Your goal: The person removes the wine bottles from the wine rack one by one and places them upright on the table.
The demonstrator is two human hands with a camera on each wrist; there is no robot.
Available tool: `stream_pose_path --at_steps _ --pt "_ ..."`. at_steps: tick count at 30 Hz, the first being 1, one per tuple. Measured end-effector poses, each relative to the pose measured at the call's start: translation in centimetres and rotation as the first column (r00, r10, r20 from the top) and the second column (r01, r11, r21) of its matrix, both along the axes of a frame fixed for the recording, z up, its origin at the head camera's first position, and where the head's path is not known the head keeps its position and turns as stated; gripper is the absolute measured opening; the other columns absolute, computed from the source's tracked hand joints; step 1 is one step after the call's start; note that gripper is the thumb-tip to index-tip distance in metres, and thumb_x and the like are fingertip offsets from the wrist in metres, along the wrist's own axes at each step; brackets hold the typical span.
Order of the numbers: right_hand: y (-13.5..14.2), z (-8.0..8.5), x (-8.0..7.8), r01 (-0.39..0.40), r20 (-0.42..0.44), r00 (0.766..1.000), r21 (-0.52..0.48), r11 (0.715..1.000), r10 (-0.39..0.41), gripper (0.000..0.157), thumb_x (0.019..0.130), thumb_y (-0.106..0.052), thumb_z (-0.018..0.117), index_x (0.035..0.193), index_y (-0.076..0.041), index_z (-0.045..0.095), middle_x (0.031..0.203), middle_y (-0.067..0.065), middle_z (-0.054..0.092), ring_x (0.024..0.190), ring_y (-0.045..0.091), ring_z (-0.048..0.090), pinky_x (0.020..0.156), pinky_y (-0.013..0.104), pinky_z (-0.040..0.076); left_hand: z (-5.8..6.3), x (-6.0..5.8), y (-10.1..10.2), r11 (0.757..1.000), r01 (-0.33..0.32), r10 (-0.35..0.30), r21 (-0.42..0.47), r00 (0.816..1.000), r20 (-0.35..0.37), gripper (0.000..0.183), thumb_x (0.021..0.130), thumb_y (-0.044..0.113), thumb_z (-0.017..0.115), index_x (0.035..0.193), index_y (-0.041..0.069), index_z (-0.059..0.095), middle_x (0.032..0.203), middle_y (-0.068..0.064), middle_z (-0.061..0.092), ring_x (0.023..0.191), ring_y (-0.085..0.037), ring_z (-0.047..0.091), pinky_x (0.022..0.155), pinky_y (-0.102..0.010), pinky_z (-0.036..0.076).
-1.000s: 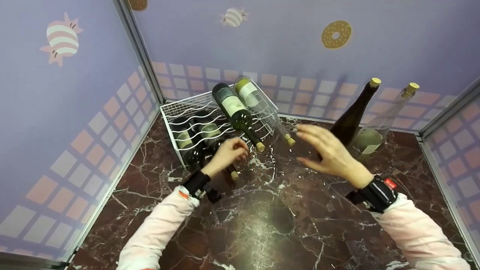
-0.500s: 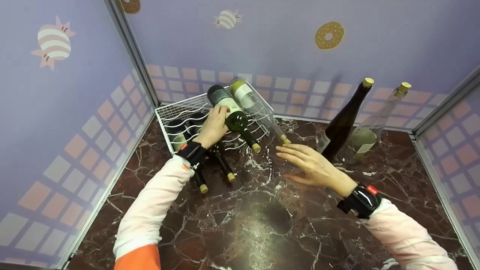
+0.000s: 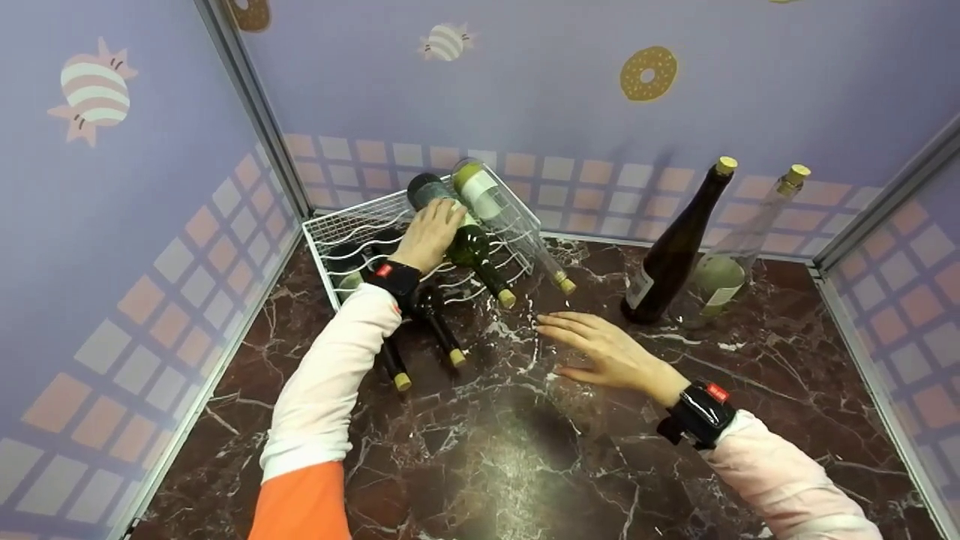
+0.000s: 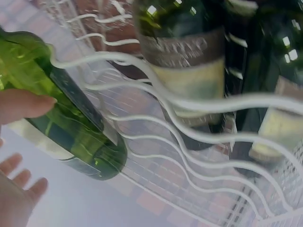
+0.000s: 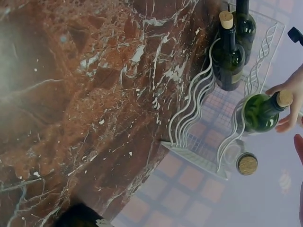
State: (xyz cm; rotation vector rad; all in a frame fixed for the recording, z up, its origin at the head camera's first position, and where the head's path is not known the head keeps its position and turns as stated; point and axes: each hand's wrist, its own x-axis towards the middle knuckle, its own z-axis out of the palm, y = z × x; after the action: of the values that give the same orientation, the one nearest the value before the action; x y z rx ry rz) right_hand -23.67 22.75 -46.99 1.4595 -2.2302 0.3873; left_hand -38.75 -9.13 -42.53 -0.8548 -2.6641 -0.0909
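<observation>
Three lavender walls (image 3: 525, 82) with pink and white squares enclose a dark red-brown marbled table (image 3: 637, 457) filling the lower frame. Left of centre sits a white wire rack (image 3: 345, 225) with wavy rungs. At right, a tall dark brown glass bottle (image 3: 675, 244) and a clear glass bottle (image 3: 721, 279) stand upright, close together. In the rack, just left of the frame's upper centre, lies a green glass bottle (image 3: 474, 247) with a pale label, a second clear glass bottle (image 3: 517, 227) just to its right; two dark glass bottles (image 3: 436, 315) lie lower. The left hand (image 3: 431, 232) is over the green bottle, thumb and fingers on either side; I can't tell whether it grips. The right hand (image 3: 600, 349), fingers outstretched and holding nothing, is below the second clear bottle's yellowish cork (image 3: 566, 286).
</observation>
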Motion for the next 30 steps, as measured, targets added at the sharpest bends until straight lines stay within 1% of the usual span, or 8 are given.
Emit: stream_pose_path --at_steps 5,7,12,16,20,24,27,30 --pt "0.3 -0.5 0.0 0.015 0.016 1.000 -0.010 1.000 -0.015 0.071 0.080 -0.032 0.078 0.139 -0.003 0.053 0.143 0.013 0.056 0.127 0.029 0.056 0.113 0.037 0.039 -0.1 -0.7 0.1 0.994 0.044 -0.044 -0.096 0.999 0.002 0.064 0.077 -0.010 0.065 0.136 0.001 0.045 0.141 -0.024 0.046 0.132 -0.040 0.043 0.112 -0.052 0.041" --pt "0.3 -0.6 0.0 0.017 0.015 1.000 -0.003 1.000 -0.017 0.069 0.083 -0.035 0.075 0.140 -0.004 0.052 0.144 0.013 0.055 0.127 0.029 0.056 0.110 0.041 0.041 -0.2 -1.1 0.1 0.992 0.053 -0.054 -0.114 0.999 -0.003 0.065 0.077 -0.009 0.066 0.137 0.002 0.045 0.141 -0.023 0.046 0.132 -0.040 0.044 0.114 -0.052 0.039" --pt "0.2 -0.7 0.0 0.012 0.017 1.000 -0.004 1.000 -0.012 0.068 0.084 -0.037 0.073 0.140 -0.004 0.052 0.144 0.012 0.055 0.128 0.029 0.056 0.114 0.037 0.038 -0.5 -2.2 0.0 0.988 0.073 -0.074 -0.138 0.997 0.000 0.067 0.076 -0.010 0.064 0.139 0.003 0.045 0.143 -0.021 0.047 0.135 -0.040 0.044 0.116 -0.054 0.036" --pt "0.1 -0.8 0.0 0.001 0.022 1.000 -0.017 1.000 0.000 0.071 0.078 -0.031 0.079 0.138 -0.002 0.054 0.143 0.012 0.056 0.126 0.030 0.057 0.113 0.038 0.039 -0.6 -2.9 0.0 0.983 0.113 -0.105 -0.148 0.993 0.059 0.073 0.075 -0.012 0.064 0.143 0.003 0.042 0.147 -0.019 0.045 0.141 -0.040 0.039 0.120 -0.056 0.030" --pt "0.0 -0.9 0.1 -0.004 0.024 1.000 -0.014 1.000 0.005 0.075 0.076 -0.031 0.082 0.139 -0.003 0.053 0.144 0.011 0.056 0.127 0.030 0.056 0.112 0.040 0.040 -0.7 -3.2 -0.3 0.982 0.152 -0.137 -0.116 0.982 0.129 0.079 0.072 -0.014 0.065 0.146 0.003 0.041 0.150 -0.017 0.044 0.145 -0.037 0.034 0.122 -0.056 0.025" --pt "0.0 -0.9 0.3 -0.003 0.029 1.000 -0.009 1.000 0.003 0.073 0.078 -0.033 0.079 0.140 -0.005 0.052 0.145 0.010 0.055 0.128 0.028 0.055 0.117 0.034 0.035 -0.9 -3.6 -0.7 0.978 0.203 -0.192 -0.054 0.969 0.156 0.080 0.071 -0.010 0.071 0.145 0.004 0.043 0.151 -0.015 0.046 0.147 -0.037 0.033 0.123 -0.053 0.024" --pt "0.0 -0.9 0.4 0.000 0.022 1.000 -0.009 1.000 0.000 0.071 0.079 -0.034 0.078 0.139 -0.005 0.053 0.144 0.010 0.056 0.128 0.029 0.056 0.117 0.034 0.035 -1.2 -3.8 -0.7 0.969 0.247 -0.242 -0.019 0.960 0.140 0.079 0.070 0.000 0.079 0.142 0.006 0.047 0.147 -0.014 0.049 0.144 -0.038 0.036 0.123 -0.052 0.026" --pt "0.1 -1.1 0.5 -0.002 0.015 1.000 -0.014 1.000 0.002 0.071 0.078 -0.034 0.079 0.138 -0.005 0.055 0.143 0.011 0.057 0.127 0.029 0.056 0.113 0.039 0.040 -1.5 -4.0 -0.6 0.958 0.285 -0.284 0.000 0.954 0.094 0.077 0.067 0.006 0.084 0.137 0.006 0.053 0.141 -0.013 0.054 0.140 -0.040 0.042 0.121 -0.051 0.030"
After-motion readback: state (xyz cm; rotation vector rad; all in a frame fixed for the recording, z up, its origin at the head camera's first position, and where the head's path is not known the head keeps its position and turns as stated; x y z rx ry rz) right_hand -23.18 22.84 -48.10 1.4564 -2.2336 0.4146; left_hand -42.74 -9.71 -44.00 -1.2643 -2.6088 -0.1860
